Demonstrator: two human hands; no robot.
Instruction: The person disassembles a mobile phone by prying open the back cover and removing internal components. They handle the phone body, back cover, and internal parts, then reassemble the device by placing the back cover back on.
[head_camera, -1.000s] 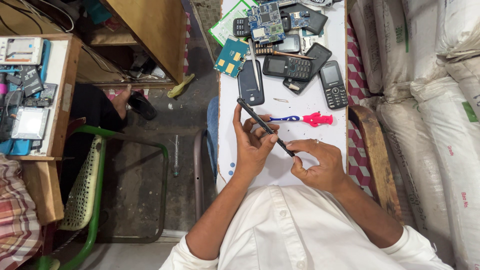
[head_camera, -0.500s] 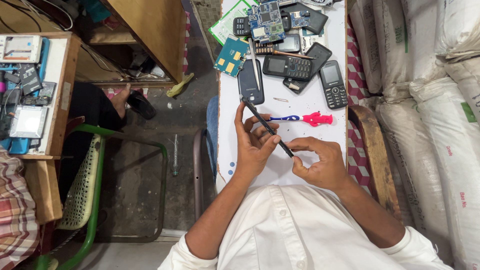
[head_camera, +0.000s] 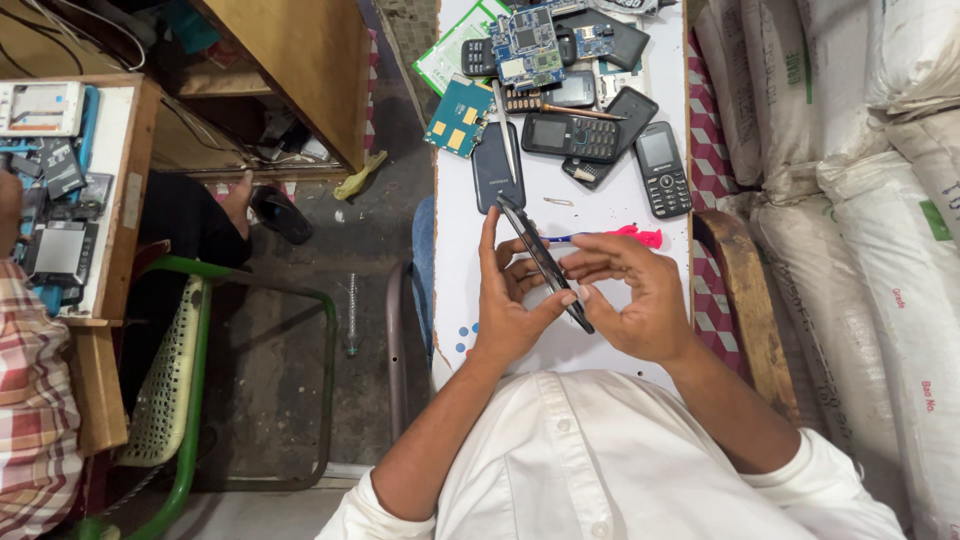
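Holding a dark phone (head_camera: 545, 262) edge-up over the bench (head_camera: 600, 210), my left hand (head_camera: 510, 300) and right hand (head_camera: 635, 300) both clamp their fingers on it, its long axis slanting away to my left.

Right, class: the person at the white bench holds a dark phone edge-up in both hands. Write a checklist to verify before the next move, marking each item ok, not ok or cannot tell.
1. Dark phone held by both hands: ok; left hand behind it, right hand in front.
2. Phone lifted off the white bench: ok.
3. Right fingers on the phone's edge: ok.
4. Pink-handled tool close by: ok, lying just beyond the right hand.
5. Phone's case opened: cannot tell.
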